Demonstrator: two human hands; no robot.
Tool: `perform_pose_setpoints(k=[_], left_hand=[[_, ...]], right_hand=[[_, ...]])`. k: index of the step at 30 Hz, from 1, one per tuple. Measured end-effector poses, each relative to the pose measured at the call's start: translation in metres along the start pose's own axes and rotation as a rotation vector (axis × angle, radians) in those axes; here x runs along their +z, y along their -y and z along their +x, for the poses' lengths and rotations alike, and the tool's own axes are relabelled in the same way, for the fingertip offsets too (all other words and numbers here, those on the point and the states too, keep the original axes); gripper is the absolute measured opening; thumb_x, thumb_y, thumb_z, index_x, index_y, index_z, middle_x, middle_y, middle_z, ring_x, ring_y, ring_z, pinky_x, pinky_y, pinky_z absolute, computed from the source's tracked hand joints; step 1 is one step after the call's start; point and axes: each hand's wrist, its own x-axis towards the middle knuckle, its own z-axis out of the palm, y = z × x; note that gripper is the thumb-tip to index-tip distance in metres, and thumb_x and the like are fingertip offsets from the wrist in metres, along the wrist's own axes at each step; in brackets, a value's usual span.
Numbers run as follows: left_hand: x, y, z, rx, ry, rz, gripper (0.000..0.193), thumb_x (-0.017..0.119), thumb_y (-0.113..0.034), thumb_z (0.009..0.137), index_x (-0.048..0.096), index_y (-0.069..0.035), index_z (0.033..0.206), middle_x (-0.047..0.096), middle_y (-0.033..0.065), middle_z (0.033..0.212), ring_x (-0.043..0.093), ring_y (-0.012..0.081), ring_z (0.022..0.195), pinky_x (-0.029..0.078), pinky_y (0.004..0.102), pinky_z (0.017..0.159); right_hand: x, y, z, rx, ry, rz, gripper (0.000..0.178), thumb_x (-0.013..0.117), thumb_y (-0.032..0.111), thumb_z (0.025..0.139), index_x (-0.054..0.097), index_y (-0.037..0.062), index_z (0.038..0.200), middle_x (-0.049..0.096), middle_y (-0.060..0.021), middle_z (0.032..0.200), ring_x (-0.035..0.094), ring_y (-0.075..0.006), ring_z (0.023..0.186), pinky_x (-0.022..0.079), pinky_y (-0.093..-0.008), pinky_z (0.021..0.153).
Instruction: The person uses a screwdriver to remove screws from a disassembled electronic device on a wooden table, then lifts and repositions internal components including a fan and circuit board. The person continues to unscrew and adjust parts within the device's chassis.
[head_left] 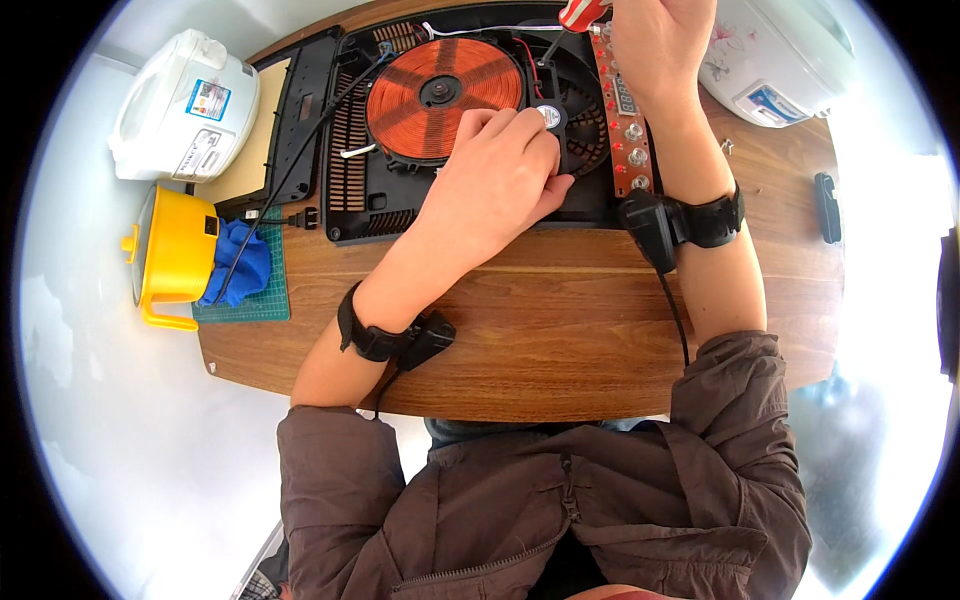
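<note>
An opened induction cooker base, black and vented, lies on the wooden table. In it sit a round copper coil and, to the right, a black fan. My left hand rests curled between coil and fan, its fingertips hidden; I cannot make out what they hold. My right hand is closed round a screwdriver with a red and white handle. The screwdriver's shaft slants down left to the fan's upper corner. Below my right hand runs a red-brown control board with a small display and buttons.
A white rice cooker and a yellow pot stand left, with a blue cloth on a green mat. Another white appliance is back right. A black cable crosses the base. A small dark case lies right.
</note>
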Motion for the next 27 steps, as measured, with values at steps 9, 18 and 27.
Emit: perform_pose_setpoints(k=[9,18,27], left_hand=[[0.000,-0.001,-0.001,-0.006,0.006,0.009,0.027,0.083,-0.008,0.076,0.057,-0.007,0.081,0.054,0.0058,0.087,0.060,0.0269,0.089,0.045,0.0396,0.087],[0.002,-0.003,0.001,-0.022,0.008,0.042,0.025,0.082,-0.009,0.078,0.057,-0.006,0.079,0.055,0.0076,0.087,0.061,0.0290,0.091,0.046,0.0401,0.088],[0.003,-0.006,0.007,0.058,0.176,0.308,0.017,0.075,-0.017,0.086,0.065,-0.003,0.087,0.059,0.0094,0.095,0.061,0.0260,0.096,0.047,0.0387,0.094]], right_hand=[[0.002,0.006,-0.001,0.029,0.001,0.026,0.021,0.051,-0.004,0.097,0.061,-0.0002,0.115,0.063,-0.0037,0.097,0.051,-0.0017,0.065,0.042,-0.0179,0.055],[0.001,0.012,0.002,0.044,-0.036,0.050,0.022,0.051,-0.004,0.097,0.062,0.0000,0.116,0.063,-0.0039,0.097,0.052,-0.0023,0.066,0.043,-0.0182,0.055],[-0.001,0.002,0.003,-0.041,-0.013,0.008,0.023,0.051,-0.005,0.096,0.062,-0.0009,0.116,0.063,-0.0048,0.097,0.052,-0.0024,0.064,0.043,-0.0180,0.054]])
